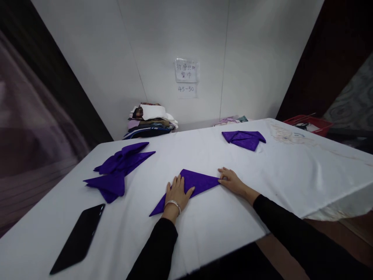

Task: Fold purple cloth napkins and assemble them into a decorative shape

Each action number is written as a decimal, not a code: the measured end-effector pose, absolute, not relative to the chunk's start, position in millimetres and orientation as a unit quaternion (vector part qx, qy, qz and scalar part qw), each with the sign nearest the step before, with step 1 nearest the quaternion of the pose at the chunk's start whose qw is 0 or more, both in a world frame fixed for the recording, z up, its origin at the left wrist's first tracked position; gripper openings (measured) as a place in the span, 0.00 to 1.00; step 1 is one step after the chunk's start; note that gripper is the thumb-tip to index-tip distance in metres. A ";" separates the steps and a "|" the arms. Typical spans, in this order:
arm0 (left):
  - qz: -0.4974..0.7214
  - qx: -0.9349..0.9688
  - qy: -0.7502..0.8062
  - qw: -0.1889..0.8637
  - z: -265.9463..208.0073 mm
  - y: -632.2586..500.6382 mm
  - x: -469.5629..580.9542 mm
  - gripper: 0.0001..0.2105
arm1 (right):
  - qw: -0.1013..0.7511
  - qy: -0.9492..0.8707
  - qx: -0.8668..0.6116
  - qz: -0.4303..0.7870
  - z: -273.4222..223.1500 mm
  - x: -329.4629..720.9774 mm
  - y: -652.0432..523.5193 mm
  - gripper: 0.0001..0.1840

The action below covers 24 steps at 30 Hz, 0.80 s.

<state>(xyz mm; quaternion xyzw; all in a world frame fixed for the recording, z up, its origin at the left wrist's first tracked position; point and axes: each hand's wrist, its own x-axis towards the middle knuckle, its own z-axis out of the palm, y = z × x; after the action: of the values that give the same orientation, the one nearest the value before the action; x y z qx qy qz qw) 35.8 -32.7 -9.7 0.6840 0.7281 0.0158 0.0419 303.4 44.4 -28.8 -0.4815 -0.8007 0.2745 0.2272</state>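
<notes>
A purple cloth napkin [199, 182], folded into a long triangle, lies on the white tablecloth [233, 233] in front of me. Pressed flat on its left part is my left hand [177, 194], fingers spread, with a silver bracelet at the wrist. At the napkin's right tip, my right hand [231, 182] pinches the corner between thumb and index finger. Two folded purple napkins [125, 159] [109, 184] lie to the left, touching or overlapping. Another folded purple napkin [244, 139] sits at the back right.
On the left a black tablet or phone [78, 239] lies near the table's edge. Behind the table are a stack of folded clothes [151, 122] and some pale fabric [230, 120]. A red basket [314, 124] stands far right. Paper signs [187, 72] hang on the wall.
</notes>
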 end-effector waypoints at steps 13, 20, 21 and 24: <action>0.037 0.685 0.726 0.047 -14.3 -34.5 35.3 0.39 | 0.221 -0.795 -0.540 0.166 -20.5 309.9 39.3 0.12; 0.029 0.690 0.722 0.038 -14.7 -37.9 35.5 0.32 | 0.184 -0.900 -0.323 0.228 10.3 206.6 4.7 0.27; 0.021 0.695 0.718 0.035 -15.1 -38.4 35.2 0.31 | 0.162 -0.908 -0.297 0.248 13.7 190.2 2.1 0.29; 0.013 0.712 0.702 0.017 -16.1 -39.3 35.1 0.28 | 0.115 -0.920 -0.251 0.278 17.8 156.9 6.5 0.34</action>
<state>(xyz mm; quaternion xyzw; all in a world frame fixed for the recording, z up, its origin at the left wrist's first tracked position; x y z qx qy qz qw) 35.1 -39.3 -16.1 0.7118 0.7020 0.0128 0.0174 156.9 6.5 17.8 -0.2512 -0.9200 0.2782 0.1149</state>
